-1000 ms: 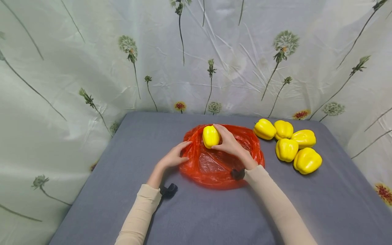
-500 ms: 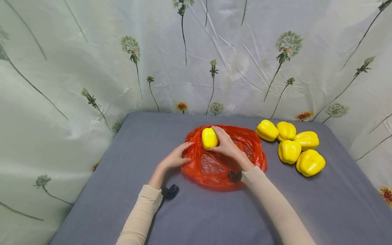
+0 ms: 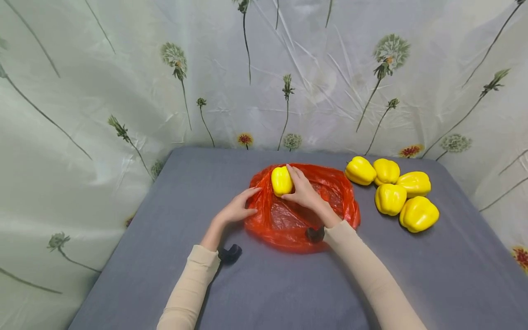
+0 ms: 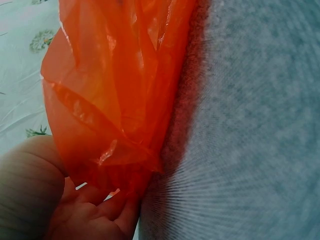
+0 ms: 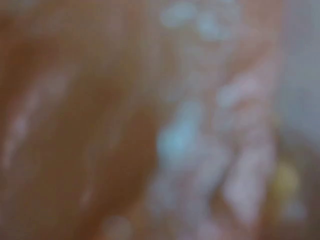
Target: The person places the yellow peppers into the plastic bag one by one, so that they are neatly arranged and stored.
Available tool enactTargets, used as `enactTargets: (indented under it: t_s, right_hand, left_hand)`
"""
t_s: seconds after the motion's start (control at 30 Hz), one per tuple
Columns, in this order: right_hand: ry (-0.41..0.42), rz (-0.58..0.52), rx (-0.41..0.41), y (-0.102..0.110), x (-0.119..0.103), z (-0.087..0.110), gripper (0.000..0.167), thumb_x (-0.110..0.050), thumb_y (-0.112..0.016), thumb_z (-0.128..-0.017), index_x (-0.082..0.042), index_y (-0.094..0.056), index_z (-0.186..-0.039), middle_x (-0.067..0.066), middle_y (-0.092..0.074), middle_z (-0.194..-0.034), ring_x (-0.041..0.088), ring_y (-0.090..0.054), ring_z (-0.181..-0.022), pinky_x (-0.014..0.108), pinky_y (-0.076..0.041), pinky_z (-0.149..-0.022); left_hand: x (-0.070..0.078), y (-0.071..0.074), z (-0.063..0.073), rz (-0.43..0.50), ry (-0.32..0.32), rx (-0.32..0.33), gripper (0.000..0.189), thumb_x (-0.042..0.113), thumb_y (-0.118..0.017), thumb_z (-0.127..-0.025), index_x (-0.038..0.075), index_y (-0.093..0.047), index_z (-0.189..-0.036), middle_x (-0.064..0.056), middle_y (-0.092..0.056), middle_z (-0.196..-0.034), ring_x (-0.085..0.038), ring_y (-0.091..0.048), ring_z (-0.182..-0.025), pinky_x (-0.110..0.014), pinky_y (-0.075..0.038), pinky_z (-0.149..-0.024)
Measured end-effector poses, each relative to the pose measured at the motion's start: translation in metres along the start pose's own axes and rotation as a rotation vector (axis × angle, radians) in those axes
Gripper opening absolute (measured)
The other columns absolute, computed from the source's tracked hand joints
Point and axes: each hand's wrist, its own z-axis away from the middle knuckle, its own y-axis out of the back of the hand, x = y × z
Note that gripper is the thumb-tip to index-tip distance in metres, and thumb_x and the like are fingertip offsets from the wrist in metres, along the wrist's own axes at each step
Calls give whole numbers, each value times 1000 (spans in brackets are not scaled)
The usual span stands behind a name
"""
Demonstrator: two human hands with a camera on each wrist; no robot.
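Note:
In the head view my right hand [image 3: 303, 190] grips a yellow bell pepper [image 3: 282, 181] between thumb and fingers, over the back left part of an opened red plastic bag [image 3: 288, 240]. My left hand [image 3: 234, 208] touches the bag's left side, thumb and fingers spread apart. Seen from the left wrist, the thin red plastic [image 4: 115, 85] stands against the fingers [image 4: 92, 212] and partly covers them. The right wrist view is too blurred to show the hand or the pepper.
Several more yellow bell peppers [image 3: 390, 200] lie grouped on the grey cloth-covered table [image 3: 264, 284], right of the bag. A flower-printed curtain [image 3: 222, 68] hangs behind the table and along its left side. Dark wrist-camera mounts [image 3: 231, 253] stick out below the wrists.
The held pepper has shifted only slightly over the bag. Both hands keep nearly the same place and pose; the head view has moved a little.

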Motion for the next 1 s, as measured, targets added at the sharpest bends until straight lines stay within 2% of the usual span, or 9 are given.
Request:
enactTargets:
  t_s: [0.33,0.5,0.7,0.87,1.0]
  right_hand:
    - [-14,-8,-28,10,-1,7,96,-19,-73,-81,-7,-9,-151,24,-15,-153,41,-24,-140,55,-30,-112]
    - [-21,-2,-39,18,-3,16,95,-19,-72,-81,-8,-9,-151,21,-14,-155,38,-21,-143,55,-30,-112]
    - [-18,13,-39,27,-5,29,92,-18,-70,-83,-9,-11,-151,20,-15,-156,37,-21,-143,57,-28,-112]
    - [-9,41,-12,37,-4,41,89,-20,-69,-84,-11,-11,-152,18,-17,-156,36,-29,-139,57,-27,-112]
    - [15,47,56,46,1,54,88,-18,-70,-83,-8,-14,-151,19,-19,-155,38,-42,-131,55,-36,-107]
  left_hand:
    - [0,1,-2,-5,-5,2,65,6,-61,-84,3,-34,-144,-23,-30,-150,-40,-28,-140,-53,-27,-114]
    - [-1,0,0,-20,-4,0,65,6,-61,-85,3,-34,-144,-23,-31,-150,-40,-29,-140,-54,-27,-113]
    - [-2,-3,1,3,7,0,65,5,-60,-84,2,-35,-144,-23,-31,-150,-40,-29,-140,-53,-26,-114]
    - [0,-3,1,9,5,0,65,5,-61,-84,1,-35,-143,-24,-32,-150,-40,-29,-139,-53,-26,-114]
    - [1,-1,1,1,-5,8,64,5,-60,-84,1,-35,-143,-24,-33,-148,-41,-31,-138,-54,-27,-113]
